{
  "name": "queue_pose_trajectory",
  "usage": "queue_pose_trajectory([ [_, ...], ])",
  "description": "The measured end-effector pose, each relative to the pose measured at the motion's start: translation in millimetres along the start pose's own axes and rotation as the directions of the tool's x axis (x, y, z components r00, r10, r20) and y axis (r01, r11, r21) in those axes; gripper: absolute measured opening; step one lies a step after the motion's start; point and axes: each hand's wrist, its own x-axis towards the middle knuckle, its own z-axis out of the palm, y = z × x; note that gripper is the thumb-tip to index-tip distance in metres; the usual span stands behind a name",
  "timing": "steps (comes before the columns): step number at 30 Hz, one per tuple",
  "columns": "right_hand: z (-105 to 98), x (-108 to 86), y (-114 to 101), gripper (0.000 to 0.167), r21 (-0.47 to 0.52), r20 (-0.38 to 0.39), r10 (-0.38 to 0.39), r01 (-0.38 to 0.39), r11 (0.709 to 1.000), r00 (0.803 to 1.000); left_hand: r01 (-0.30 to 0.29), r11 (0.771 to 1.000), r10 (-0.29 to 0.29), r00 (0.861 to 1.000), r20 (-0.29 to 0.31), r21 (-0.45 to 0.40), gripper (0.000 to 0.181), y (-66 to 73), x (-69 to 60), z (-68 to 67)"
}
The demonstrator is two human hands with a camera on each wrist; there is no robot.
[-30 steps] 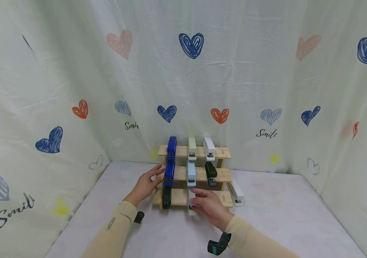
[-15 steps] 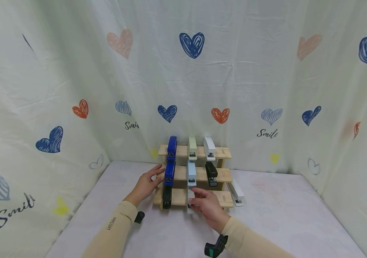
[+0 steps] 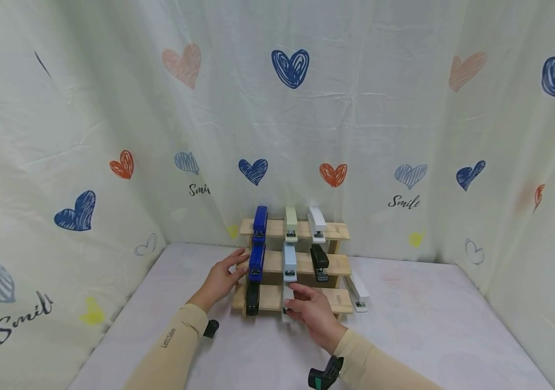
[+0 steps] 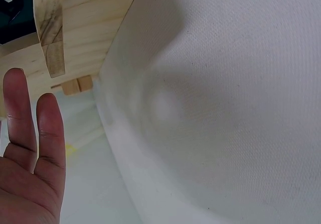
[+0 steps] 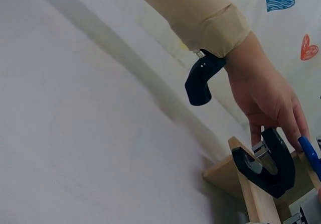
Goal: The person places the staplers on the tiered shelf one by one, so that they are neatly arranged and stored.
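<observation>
In the head view my right hand point(image 3: 315, 314) pinches a pale grey-white stapler point(image 3: 286, 314) on the bottom shelf, covering part of it. My left hand point(image 3: 220, 280) is at the left side of the wooden three-tier rack point(image 3: 272, 262), fingers extended beside a blue stapler point(image 3: 256, 262) on the middle shelf. Stretched fingers point(image 4: 50, 133) show near the rack's wood in the left wrist view. From the right wrist camera, the left hand point(image 5: 271, 96) appears behind a black stapler point(image 5: 281, 166), which sits on the bottom shelf's left end.
Middle shelf: light blue stapler point(image 3: 289, 261) and black stapler point(image 3: 319, 262). Top shelf: blue stapler point(image 3: 260, 223), pale green stapler point(image 3: 290, 223) and white stapler point(image 3: 316, 223). Another white stapler point(image 3: 357, 291) lies on the table point(image 3: 413, 325), right of the rack. A patterned curtain point(image 3: 379, 124) hangs behind.
My right hand has shifted slightly left, and the front of the pale grey-white stapler has moved slightly back and left. The left hand stays at the rack's side.
</observation>
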Motion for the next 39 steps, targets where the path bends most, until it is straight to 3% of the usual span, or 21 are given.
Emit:
queue_pose_trajectory([
  [12, -0.3, -4.9, -0.7, 0.059, -0.005, -0.012, -0.013, 0.013, 1.0, 1.0, -0.002, 1.0, 0.002, 1.0, 0.003, 0.011, 0.042, -1.8, -1.0, 0.6],
  [17, -11.8, -14.2, -2.1, 0.058, -0.074, -0.008, -0.018, 0.017, 0.997, 1.0, 0.0, 1.0, 0.0, 1.0, 0.004, 0.01, 0.041, -1.5, -1.2, 0.7],
  [25, -70.8, -24.2, -14.0, 0.054, -0.271, 0.092, -0.001, 0.026, 0.962, 0.996, 0.01, 1.0, -0.011, 1.0, 0.004, 0.016, 0.041, 0.5, -0.5, 0.5],
  [30, -111.4, -24.3, -28.0, 0.049, -0.305, 0.054, 0.011, 0.006, 0.952, 0.998, 0.015, 1.0, -0.015, 1.0, 0.004, 0.018, 0.041, 1.5, 0.0, 0.7],
  [39, -175.4, -13.4, -43.0, 0.054, -0.446, -0.027, -0.054, 0.036, 0.894, 0.998, 0.018, 1.0, -0.018, 1.0, 0.002, 0.008, 0.041, 1.2, 0.6, 0.6],
])
